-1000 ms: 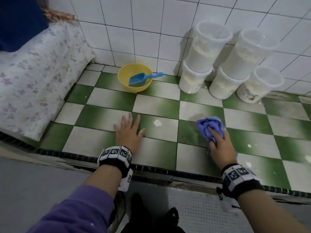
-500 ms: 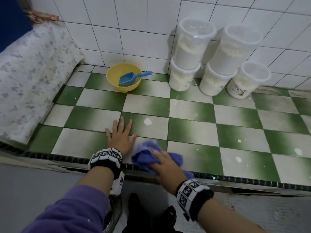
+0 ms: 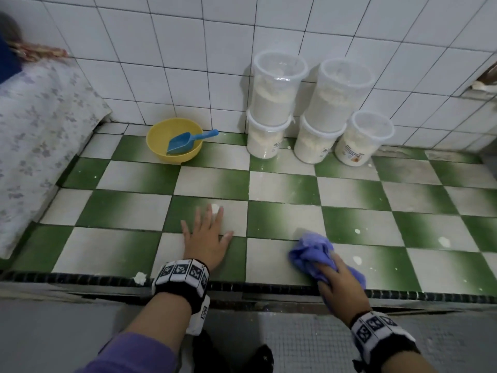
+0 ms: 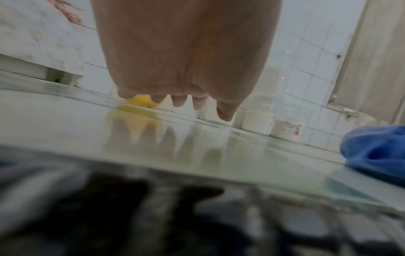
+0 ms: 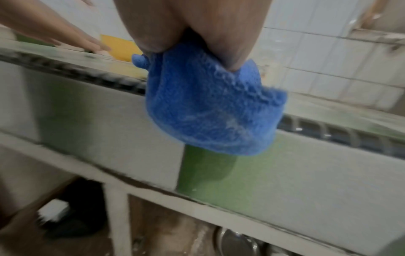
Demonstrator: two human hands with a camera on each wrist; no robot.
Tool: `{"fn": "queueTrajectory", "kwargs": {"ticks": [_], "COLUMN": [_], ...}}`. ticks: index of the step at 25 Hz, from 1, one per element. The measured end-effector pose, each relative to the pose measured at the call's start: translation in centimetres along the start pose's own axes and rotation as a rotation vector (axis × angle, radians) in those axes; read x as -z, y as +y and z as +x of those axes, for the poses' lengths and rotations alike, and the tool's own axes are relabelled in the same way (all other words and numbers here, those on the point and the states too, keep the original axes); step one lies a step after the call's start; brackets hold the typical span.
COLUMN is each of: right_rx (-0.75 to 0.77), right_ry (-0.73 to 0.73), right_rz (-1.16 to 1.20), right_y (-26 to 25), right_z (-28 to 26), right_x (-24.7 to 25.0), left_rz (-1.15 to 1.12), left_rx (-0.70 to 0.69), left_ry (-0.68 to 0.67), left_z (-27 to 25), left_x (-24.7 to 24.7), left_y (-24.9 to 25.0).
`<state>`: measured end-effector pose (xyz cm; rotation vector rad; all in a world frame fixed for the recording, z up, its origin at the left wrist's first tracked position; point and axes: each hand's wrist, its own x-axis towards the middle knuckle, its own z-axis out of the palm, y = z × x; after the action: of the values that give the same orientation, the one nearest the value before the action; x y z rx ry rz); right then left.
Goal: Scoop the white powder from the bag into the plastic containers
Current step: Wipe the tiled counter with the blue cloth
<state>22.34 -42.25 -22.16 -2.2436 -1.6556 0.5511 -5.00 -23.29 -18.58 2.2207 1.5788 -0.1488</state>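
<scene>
Several lidded clear plastic containers [image 3: 277, 95] holding white powder stand stacked against the tiled wall at the back. To their left, a blue scoop [image 3: 183, 142] lies in a yellow bowl [image 3: 161, 146]. My left hand [image 3: 207, 232] lies flat with spread fingers on the green-and-white checked counter [image 3: 121, 211]; the left wrist view shows its palm [image 4: 186, 69] over the tiles. My right hand [image 3: 338, 275] grips a bunched blue cloth [image 3: 309, 251] and presses it on the counter near the front edge. In the right wrist view the cloth [image 5: 208, 107] hangs from my fingers. No bag is visible.
A flowered fabric [image 3: 40, 125] covers something bulky at the counter's left end. White powder spots [image 3: 443, 240] dot the tiles at the right, and a small lump [image 3: 139, 277] sits on the black front trim. Below the counter's edge the floor and dark shoes show.
My right hand swept the cloth from the middle of the counter toward the front edge beside my left hand, then back to the right. The left hand stayed flat in place.
</scene>
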Motion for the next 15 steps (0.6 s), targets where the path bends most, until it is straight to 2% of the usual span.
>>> {"fn": "queueTrajectory", "kwargs": {"ticks": [2,6,8,10,12,15], "right_rx": [-0.139,-0.424,-0.491,-0.475,-0.337,-0.099], "right_ry": [0.046,0.301,0.313,0.234,0.186,0.05], "right_rz": [0.026,0.072,0.003,-0.033,0.004,0.029], "right_y": [2.3,6.1,6.7,5.5,2.6,-2.5], "right_z": [1.3,5.7,9.0,12.0,13.8,12.9], "right_x": [1.2,3.6,4.1,3.9,3.0,0.7], "left_rz": [0.0,0.087,0.121,0.082,0.068,0.073], "left_rx": [-0.029,-0.022,-0.007,0.007,0.004,-0.001], "left_ry": [-0.028,-0.088,-0.06,-0.052,-0.059,-0.068], "left_z": [0.3,0.3,0.2,0.3,0.7,1.3], "left_x": [-0.6,-2.1,-2.4,-2.2,-1.8,-1.9], "left_y": [1.8,2.9,2.9,3.6,4.7,6.3]}}
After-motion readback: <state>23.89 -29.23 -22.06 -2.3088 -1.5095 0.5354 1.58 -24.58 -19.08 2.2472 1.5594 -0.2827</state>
